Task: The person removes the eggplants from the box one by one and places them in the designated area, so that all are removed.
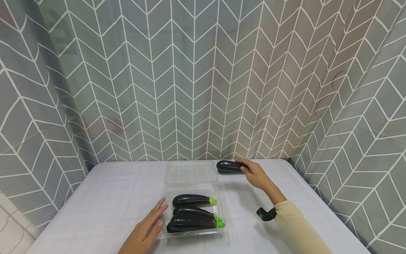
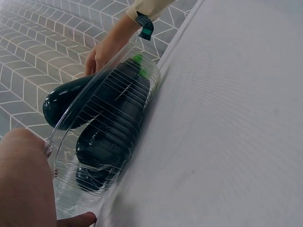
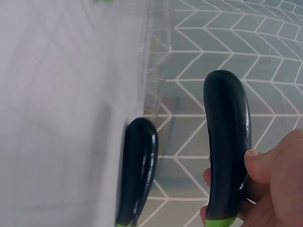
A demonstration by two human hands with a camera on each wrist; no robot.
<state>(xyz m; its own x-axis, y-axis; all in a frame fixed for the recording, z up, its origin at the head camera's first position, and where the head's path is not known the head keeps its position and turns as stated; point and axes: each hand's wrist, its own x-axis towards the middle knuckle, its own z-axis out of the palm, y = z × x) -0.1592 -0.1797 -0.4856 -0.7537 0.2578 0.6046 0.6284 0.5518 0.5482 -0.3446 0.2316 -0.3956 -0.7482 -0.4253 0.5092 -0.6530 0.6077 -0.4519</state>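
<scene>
My right hand (image 1: 255, 175) grips a dark eggplant (image 3: 227, 137) near its green stem end, the thumb on one side and fingers round the other. The eggplant is held above the tabletop. Below it a second eggplant (image 3: 138, 172) lies on the table, mostly covered in the head view. Several eggplants (image 1: 195, 221) lie side by side in an open clear plastic clamshell box (image 1: 191, 175), green ends to the right. At the box's left edge is my left hand (image 1: 148, 225), its fingers extended and lightly bent along the wall.
A white cloth covers the table (image 1: 104, 204). The box's lid lies folded back toward a grey chevron-patterned curtain (image 1: 190, 88), which encloses the back and sides. A dark strap with a small device (image 1: 265, 214) sits on the right wrist.
</scene>
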